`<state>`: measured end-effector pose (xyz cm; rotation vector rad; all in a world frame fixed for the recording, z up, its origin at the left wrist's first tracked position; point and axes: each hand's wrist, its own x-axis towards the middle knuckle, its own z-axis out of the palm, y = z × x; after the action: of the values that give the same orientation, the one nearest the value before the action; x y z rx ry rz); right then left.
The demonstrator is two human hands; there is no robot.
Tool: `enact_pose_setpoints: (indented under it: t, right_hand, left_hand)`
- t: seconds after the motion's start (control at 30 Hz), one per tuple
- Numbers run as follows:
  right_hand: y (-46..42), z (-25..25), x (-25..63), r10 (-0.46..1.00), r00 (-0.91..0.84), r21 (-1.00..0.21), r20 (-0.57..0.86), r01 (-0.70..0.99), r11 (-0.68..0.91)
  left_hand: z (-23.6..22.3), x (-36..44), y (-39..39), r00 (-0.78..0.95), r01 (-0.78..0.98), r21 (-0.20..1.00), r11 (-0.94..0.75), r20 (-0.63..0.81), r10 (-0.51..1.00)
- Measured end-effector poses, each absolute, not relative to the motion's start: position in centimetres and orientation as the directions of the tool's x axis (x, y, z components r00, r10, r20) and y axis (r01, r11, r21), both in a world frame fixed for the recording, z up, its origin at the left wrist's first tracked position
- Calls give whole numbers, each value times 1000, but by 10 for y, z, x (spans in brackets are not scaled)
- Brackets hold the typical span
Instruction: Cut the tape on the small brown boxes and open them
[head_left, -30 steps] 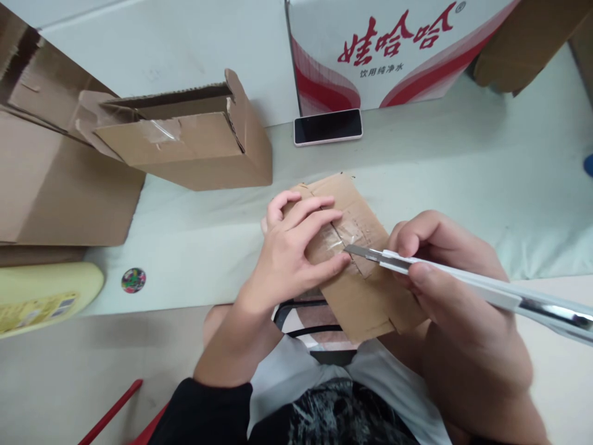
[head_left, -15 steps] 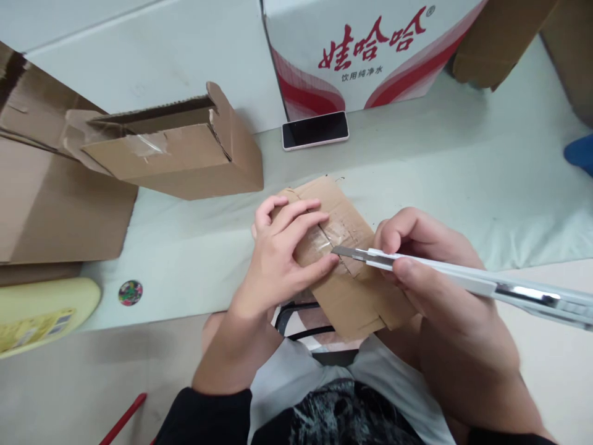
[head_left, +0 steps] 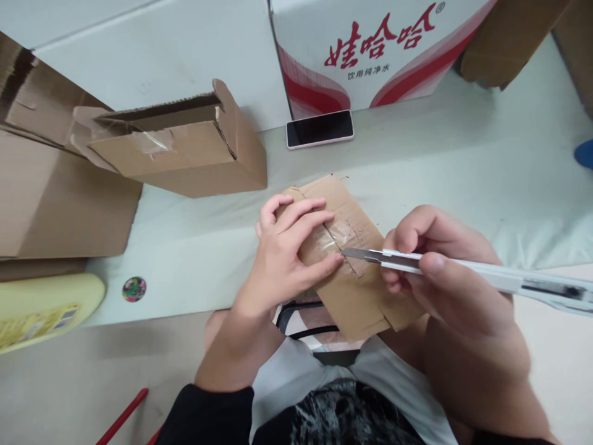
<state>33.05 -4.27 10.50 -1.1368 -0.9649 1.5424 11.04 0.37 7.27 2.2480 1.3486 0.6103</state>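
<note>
My left hand (head_left: 285, 250) lies over the left side of a brown cardboard box (head_left: 352, 303), fingers spread across its top face and thumb pressed along it, holding it. The box is flat-looking, with a seam and clear tape (head_left: 340, 232) across it. It lies at an angle at the table's near edge, partly above my lap. My right hand (head_left: 456, 278) is closed round a white utility knife (head_left: 491, 275), thumb on top. Its blade (head_left: 359, 254) is out, and the tip is at the taped seam, close to my left thumb. I cannot tell how deep the tip sits.
An opened cardboard box (head_left: 185, 161) stands at the back left, near a larger carton (head_left: 65, 204). A phone (head_left: 319, 129) lies before a white and red carton (head_left: 384, 55). A yellow bottle (head_left: 50, 309) and a round sticker (head_left: 134, 289) are at left, a blue object (head_left: 584, 153) at right.
The view shifts slightly. The knife's handle now lies flatter and its body is turned a little in my right hand. The blade tip stays near the same seam; my left hand keeps its hold.
</note>
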Motion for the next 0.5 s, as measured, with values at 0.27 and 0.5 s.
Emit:
enact_pose_setpoints:
  t: [0.27, 0.5]
  right_hand:
    - [-40, 99, 338, 980, -189, -949, -65, -293, -119]
    - [-18, 78, 361, 964, 201, -905, 176, -351, 238]
  left_hand:
    - [69, 110, 4, 432, 679, 574, -457, 190, 882]
    - [64, 109, 5, 435, 657, 571, -491, 245, 867]
